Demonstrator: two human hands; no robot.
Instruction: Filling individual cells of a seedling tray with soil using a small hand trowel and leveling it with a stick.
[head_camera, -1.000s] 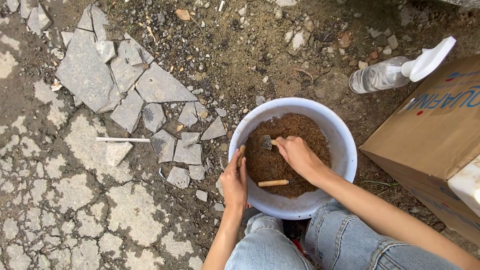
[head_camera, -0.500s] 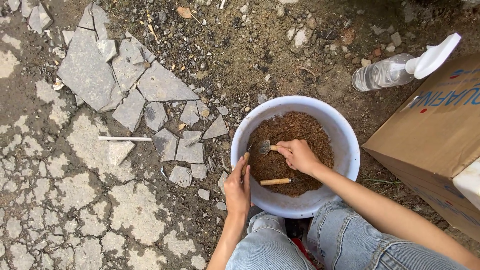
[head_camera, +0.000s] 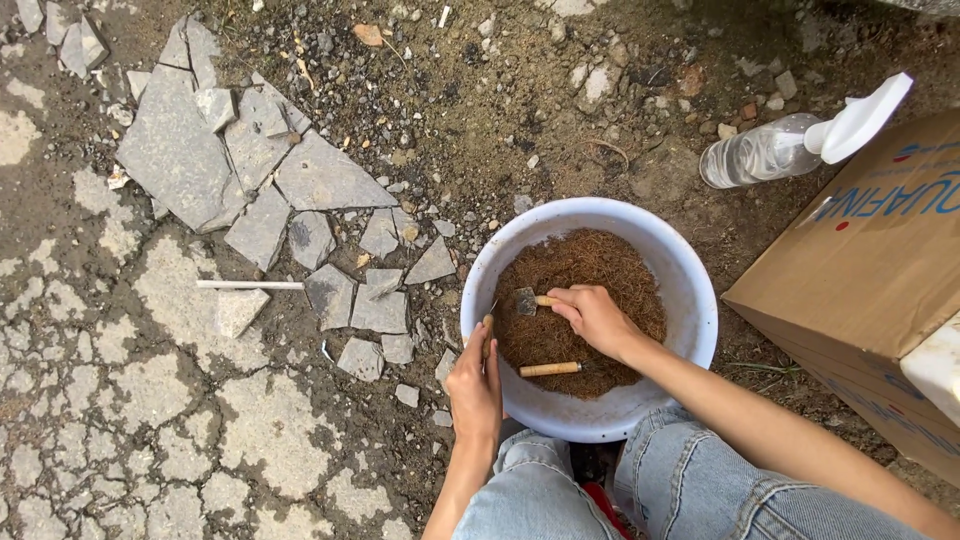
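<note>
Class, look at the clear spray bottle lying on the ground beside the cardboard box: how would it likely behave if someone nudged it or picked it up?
The spray bottle lies on its side and looks round, so a nudge would probably roll it, though its white trigger head may stop the roll. It looks like thin clear plastic, so likely light and somewhat squashy. How full it is cannot be told. The gravelly ground would probably slow it.

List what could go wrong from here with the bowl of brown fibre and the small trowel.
1. The right hand works the small trowel close to the near wall of the white bowl, so brown fibre might flick over the rim onto the broken paving.
2. Only the left hand steadies the rim; on this uneven, rubble-strewn ground the bowl may tip.
3. A second wooden-handled tool lies loose in the fibre and could get buried or snag the trowel.
</note>
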